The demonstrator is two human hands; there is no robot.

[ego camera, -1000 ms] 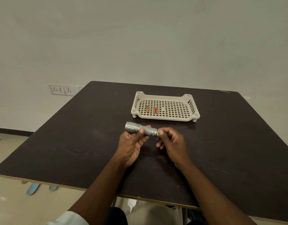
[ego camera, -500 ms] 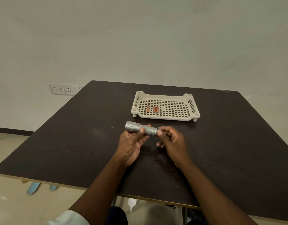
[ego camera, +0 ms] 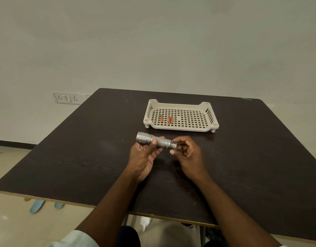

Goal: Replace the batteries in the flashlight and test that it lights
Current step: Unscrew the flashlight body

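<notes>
Silver metal, knurled along the barrel, the flashlight (ego camera: 154,141) lies level in the air just above the dark table (ego camera: 82,157), its wide head pointing to my left and its tail cap (ego camera: 173,145) to my right. My left hand (ego camera: 144,155) is wrapped around the barrel, thumb pressed on top, fingers curled beneath. My right hand (ego camera: 189,154) pinches the tail cap between thumb and fingertips; a thin line shows where the cap meets the barrel, so I judge it to be coming unscrewed, though I cannot tell how far. To do this well I should keep the barrel locked in my left hand and turn only the cap, in short twists, holding the flashlight level so that nothing slides out as the cap comes free. Beyond my hands, well apart from them, the cream plastic basket (ego camera: 182,129) sits on the table with three small copper-coloured batteries (ego camera: 168,119) lying inside on its grid.
</notes>
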